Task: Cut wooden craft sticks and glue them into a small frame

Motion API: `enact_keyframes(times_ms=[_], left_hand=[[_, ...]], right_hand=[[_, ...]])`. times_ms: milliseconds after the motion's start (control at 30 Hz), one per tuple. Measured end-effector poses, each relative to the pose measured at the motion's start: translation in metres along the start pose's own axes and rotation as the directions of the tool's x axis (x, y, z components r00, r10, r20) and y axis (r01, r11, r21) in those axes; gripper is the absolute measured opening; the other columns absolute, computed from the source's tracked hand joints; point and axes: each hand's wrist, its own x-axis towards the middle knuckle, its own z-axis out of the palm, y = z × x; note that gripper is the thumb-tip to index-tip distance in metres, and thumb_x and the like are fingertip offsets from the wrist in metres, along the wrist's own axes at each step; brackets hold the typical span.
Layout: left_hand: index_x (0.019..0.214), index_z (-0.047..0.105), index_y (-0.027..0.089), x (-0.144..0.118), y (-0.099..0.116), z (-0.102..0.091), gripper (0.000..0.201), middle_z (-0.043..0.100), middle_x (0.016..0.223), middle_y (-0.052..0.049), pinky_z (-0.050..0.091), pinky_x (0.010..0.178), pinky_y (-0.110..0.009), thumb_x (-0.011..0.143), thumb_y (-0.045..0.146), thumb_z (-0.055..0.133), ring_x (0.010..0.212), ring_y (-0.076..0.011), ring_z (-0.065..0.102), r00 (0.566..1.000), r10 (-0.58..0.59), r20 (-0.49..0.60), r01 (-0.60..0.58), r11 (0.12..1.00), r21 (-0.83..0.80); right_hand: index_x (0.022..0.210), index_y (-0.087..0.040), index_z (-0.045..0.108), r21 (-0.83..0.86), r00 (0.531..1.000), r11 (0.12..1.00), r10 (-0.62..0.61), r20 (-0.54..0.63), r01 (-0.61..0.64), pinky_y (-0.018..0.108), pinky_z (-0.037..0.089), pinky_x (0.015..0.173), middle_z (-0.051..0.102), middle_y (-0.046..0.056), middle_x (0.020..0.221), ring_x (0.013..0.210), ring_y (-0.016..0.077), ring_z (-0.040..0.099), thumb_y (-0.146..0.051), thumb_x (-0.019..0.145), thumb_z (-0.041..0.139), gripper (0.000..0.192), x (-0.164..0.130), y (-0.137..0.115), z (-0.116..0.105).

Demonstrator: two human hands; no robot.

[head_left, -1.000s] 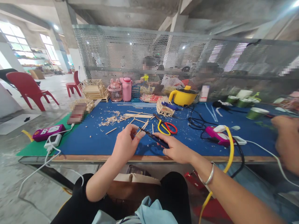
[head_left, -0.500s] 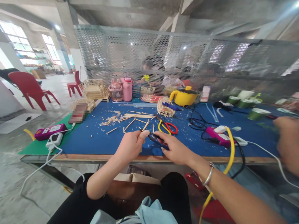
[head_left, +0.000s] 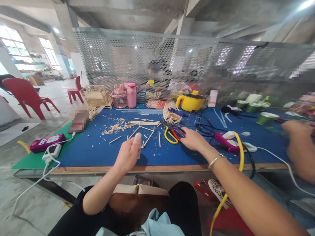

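L hand, centre frame just above the near edge of the desk, is lifted off the mat w/ fingers curled and pressed together, thumb up; looks like a short stick piece is pinched in them, but too small to tell for sure. R hand, right of centre, lies low on the mat w/ fingers stretched toward the yellow-handled scissors, fingertips touching or just beside the red-handled tool next to them; cannot tell if it grips anything, fingers look loosely extended, not closed. Loose wooden sticks lie scattered mid-frame between both hands and the small stick frame further back; shavings to their left. Pink glue gun w/ yellow cable sits just right of the R wrist. Another person's hand at far right edge, well apart. Risks, as I judge: two handled tools overlap, so R fingers could snag the wrong loop or drag both; blade tips point toward the sticks and could scatter them; wrist is near the glue gun and cables, so a pull-back may hook a cord; L pinch is slight, so the piece could drop off the desk edge.
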Motion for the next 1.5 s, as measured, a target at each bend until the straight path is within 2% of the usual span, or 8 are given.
enact_keyframes(times_ms=[233,367,467,567,700,967,1167,1500], left_hand=[[0.075,0.061,0.018,0.0,-0.032,-0.014,0.033,0.064,0.072,-0.001,0.045,0.066,-0.025,0.088,0.037,0.038,0.069,-0.0147,0.058,0.998,0.035,-0.047,-0.031,0.997,0.07],[0.093,0.067,0.019,0.005,-0.04,-0.015,0.028,0.068,0.103,-0.006,0.043,0.09,-0.032,0.087,0.036,0.045,0.1,-0.0197,0.06,0.998,0.053,-0.028,-0.047,0.983,0.179],[0.096,0.068,0.019,0.009,-0.044,-0.014,0.027,0.069,0.104,-0.006,0.044,0.09,-0.032,0.088,0.033,0.046,0.1,-0.0199,0.061,0.998,0.063,-0.011,-0.06,0.978,0.199],[0.094,0.068,0.018,0.011,-0.045,-0.012,0.024,0.068,0.095,-0.007,0.046,0.084,-0.03,0.088,0.024,0.046,0.09,-0.0187,0.061,0.982,0.186,0.018,-0.182,0.93,0.32],[0.078,0.066,0.015,0.013,-0.041,-0.011,0.023,0.06,0.08,-0.007,0.045,0.069,-0.028,0.087,0.014,0.044,0.074,-0.017,0.057,0.952,0.286,0.106,-0.299,0.807,0.51],[0.074,0.064,0.014,0.017,-0.04,-0.012,0.027,0.056,0.078,-0.006,0.045,0.072,-0.028,0.089,0.017,0.041,0.074,-0.0162,0.055,0.952,0.267,0.15,-0.306,0.819,0.486],[0.115,0.06,0.017,0.019,-0.049,-0.021,0.035,0.063,0.095,-0.007,0.045,0.087,-0.031,0.081,0.018,0.058,0.094,-0.0209,0.059,0.982,0.169,0.089,-0.191,0.834,0.518],[0.086,0.074,0.019,0.05,-0.049,-0.02,0.027,0.062,0.081,-0.008,0.046,0.078,-0.028,0.08,0.012,0.049,0.082,-0.0198,0.059,0.949,0.115,0.295,-0.286,0.713,0.641]], right_hand=[[0.122,-0.007,0.055,-0.03,0.969,0.971,0.24,0.053,-0.239,0.047,0.045,0.081,0.055,0.025,0.125,0.11,0.0401,0.054,-0.071,0.079,0.029,0.081,0.023,0.036,0.009],[0.117,-0.009,0.059,-0.111,0.956,0.965,0.211,-0.202,-0.236,0.053,0.042,0.083,0.056,0.025,0.122,0.109,0.043,0.052,-0.063,0.082,0.036,0.069,0.016,0.016,0.003],[0.11,-0.015,0.064,-0.018,0.908,0.994,-0.102,-0.407,0.104,0.041,0.045,0.082,0.066,0.016,0.108,0.098,0.0298,0.06,-0.04,0.088,0.042,0.04,-0.004,-0.025,-0.005],[0.105,-0.022,0.067,0.226,0.768,0.751,-0.525,-0.366,0.621,0.028,0.044,0.083,0.07,0.005,0.101,0.091,0.0176,0.063,-0.034,0.091,0.045,0.029,-0.024,-0.076,-0.007],[0.095,-0.023,0.071,0.277,0.603,0.536,-0.711,-0.361,0.798,0.027,0.042,0.075,0.073,0.0,0.08,0.075,0.0146,0.063,-0.03,0.085,0.059,0.017,-0.031,-0.119,0.0],[0.084,-0.021,0.069,0.328,0.633,0.545,-0.706,-0.316,0.772,0.031,0.042,0.082,0.072,0.002,0.086,0.084,0.0171,0.063,-0.026,0.084,0.058,0.011,-0.016,-0.126,0.004],[0.081,-0.019,0.064,0.268,0.63,0.572,-0.669,-0.395,0.776,0.031,0.042,0.083,0.069,0.004,0.086,0.086,0.0175,0.06,-0.029,0.088,0.052,0.017,-0.004,-0.122,0.014],[0.082,-0.018,0.062,0.31,0.684,0.609,-0.646,-0.34,0.73,0.027,0.041,0.077,0.067,0.004,0.085,0.08,0.017,0.059,-0.03,0.088,0.048,0.02,0.009,-0.117,0.011]])
